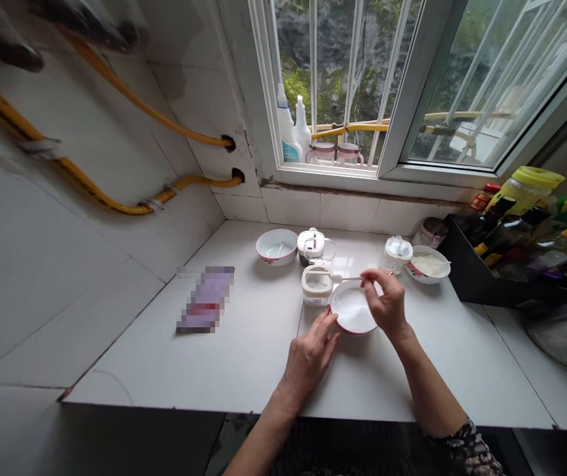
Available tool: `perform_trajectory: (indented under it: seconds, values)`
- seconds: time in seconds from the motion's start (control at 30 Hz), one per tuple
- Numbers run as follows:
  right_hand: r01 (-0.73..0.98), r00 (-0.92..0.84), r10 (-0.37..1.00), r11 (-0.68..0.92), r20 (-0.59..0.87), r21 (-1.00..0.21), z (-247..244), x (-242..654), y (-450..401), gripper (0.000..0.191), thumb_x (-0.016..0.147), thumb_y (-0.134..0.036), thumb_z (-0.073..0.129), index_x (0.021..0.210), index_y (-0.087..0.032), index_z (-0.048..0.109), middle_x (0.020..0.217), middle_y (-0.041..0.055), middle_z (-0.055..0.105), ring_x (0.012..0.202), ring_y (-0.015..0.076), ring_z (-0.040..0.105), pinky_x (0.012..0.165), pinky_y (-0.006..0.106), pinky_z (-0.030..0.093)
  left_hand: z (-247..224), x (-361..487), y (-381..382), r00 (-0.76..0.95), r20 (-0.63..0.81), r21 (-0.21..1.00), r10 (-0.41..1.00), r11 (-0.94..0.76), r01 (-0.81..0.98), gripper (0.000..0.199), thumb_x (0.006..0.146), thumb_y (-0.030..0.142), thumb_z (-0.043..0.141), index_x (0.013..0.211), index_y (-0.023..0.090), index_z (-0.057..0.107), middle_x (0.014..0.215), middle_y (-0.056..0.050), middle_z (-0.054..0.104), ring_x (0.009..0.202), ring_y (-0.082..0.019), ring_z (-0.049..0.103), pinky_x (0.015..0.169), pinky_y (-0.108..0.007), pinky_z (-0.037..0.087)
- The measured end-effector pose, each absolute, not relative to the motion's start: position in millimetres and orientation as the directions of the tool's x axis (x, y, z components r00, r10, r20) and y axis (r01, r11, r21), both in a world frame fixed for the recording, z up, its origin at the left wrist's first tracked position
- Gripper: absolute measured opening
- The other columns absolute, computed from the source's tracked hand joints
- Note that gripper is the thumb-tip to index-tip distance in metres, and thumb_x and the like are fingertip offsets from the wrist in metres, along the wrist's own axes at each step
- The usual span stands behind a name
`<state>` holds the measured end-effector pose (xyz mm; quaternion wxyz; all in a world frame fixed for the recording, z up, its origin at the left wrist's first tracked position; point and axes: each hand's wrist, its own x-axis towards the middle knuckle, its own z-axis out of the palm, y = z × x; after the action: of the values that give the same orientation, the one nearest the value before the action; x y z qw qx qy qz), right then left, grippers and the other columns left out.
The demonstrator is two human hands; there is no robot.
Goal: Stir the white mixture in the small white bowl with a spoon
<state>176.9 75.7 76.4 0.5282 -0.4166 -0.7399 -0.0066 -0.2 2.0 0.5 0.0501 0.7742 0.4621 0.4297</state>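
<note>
While the left hand (310, 354) holds the near-left side of the pink-rimmed bowl (355, 330), the right hand (385, 304) pinches a spoon (338, 279) at that bowl's far-left edge. A jar (314, 299) stands just left of it. Beyond it sit a flowered bowl (266, 257) leftward and, rightward, a lidded jar (398, 248) beside a filled bowl (427, 279).

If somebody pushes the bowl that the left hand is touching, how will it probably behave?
With its even round rim, the bowl is probably rigid. It may slide easily, since the counter looks smooth and shiny. Its wide shape makes tipping seem less likely.
</note>
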Motion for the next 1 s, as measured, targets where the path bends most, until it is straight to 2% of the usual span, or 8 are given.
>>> perform_trajectory:
  seconds: [0.07,0.2,0.33,0.5,0.67,0.87,1.0]
  values:
    - [0.661,-0.045,0.647,0.591,0.762,-0.462,78,187,76,0.016,0.082,-0.012,0.051,0.077,-0.022,0.062,0.063,-0.0004,0.063,0.063,0.0185,0.057,0.069,0.033,0.045,1,0,2,0.204,0.617,0.479,0.76,-0.568,0.67,0.032,0.098,0.019,0.05,0.13,0.02,0.052,0.131,-0.014,0.065,0.065,-0.013,0.071,0.066,-0.025,0.061]
    - [0.726,-0.114,0.694,0.547,0.711,-0.417,74,195,78,0.018,0.076,-0.01,0.049,0.065,-0.022,0.057,0.054,-0.0028,0.056,0.054,0.0156,0.049,0.071,0.033,0.042,1,0,1,0.198,0.616,0.475,0.762,-0.561,0.678,0.033,0.097,0.018,0.051,0.13,0.021,0.051,0.129,-0.014,0.067,0.073,-0.015,0.074,0.07,-0.026,0.062]
    - [0.727,-0.159,0.725,0.545,0.67,-0.417,65,189,81,0.017,0.076,-0.01,0.048,0.067,-0.021,0.058,0.054,-0.0036,0.055,0.051,0.0137,0.049,0.075,0.033,0.042,1,-1,0,0.206,0.607,0.476,0.767,-0.559,0.679,0.034,0.097,0.018,0.051,0.131,0.021,0.05,0.13,-0.014,0.066,0.081,-0.017,0.075,0.072,-0.027,0.062]
    - [0.675,-0.202,0.772,0.556,0.602,-0.486,60,183,81,0.017,0.077,-0.011,0.048,0.071,-0.021,0.059,0.06,-0.0016,0.062,0.058,0.0155,0.056,0.078,0.033,0.042,1,-1,0,0.214,0.598,0.476,0.773,-0.557,0.681,0.035,0.098,0.019,0.05,0.133,0.022,0.048,0.131,-0.014,0.065,0.079,-0.017,0.075,0.073,-0.028,0.062]
    - [0.625,-0.164,0.808,0.529,0.566,-0.575,61,183,80,0.018,0.075,-0.013,0.047,0.068,-0.023,0.061,0.06,-0.0015,0.064,0.061,0.0174,0.056,0.077,0.033,0.044,1,0,1,0.205,0.599,0.487,0.774,-0.555,0.674,0.032,0.099,0.021,0.049,0.131,0.022,0.05,0.131,-0.013,0.066,0.069,-0.014,0.073,0.068,-0.026,0.061]
    - [0.537,-0.052,0.891,0.406,0.451,-0.74,66,184,80,0.017,0.072,-0.018,0.048,0.062,-0.023,0.062,0.05,-0.0026,0.061,0.057,0.0169,0.056,0.076,0.033,0.045,3,0,1,0.206,0.608,0.472,0.767,-0.558,0.683,0.03,0.099,0.02,0.048,0.129,0.021,0.051,0.129,-0.013,0.067,0.079,-0.016,0.074,0.069,-0.025,0.061]
    - [0.38,0.054,0.939,0.297,0.341,-0.876,70,186,80,0.015,0.068,-0.022,0.049,0.06,-0.022,0.061,0.049,-0.0025,0.059,0.052,0.0153,0.054,0.061,0.029,0.043,3,0,1,0.203,0.609,0.477,0.766,-0.559,0.678,0.03,0.099,0.02,0.049,0.129,0.021,0.051,0.129,-0.013,0.067,0.073,-0.015,0.073,0.067,-0.025,0.061]
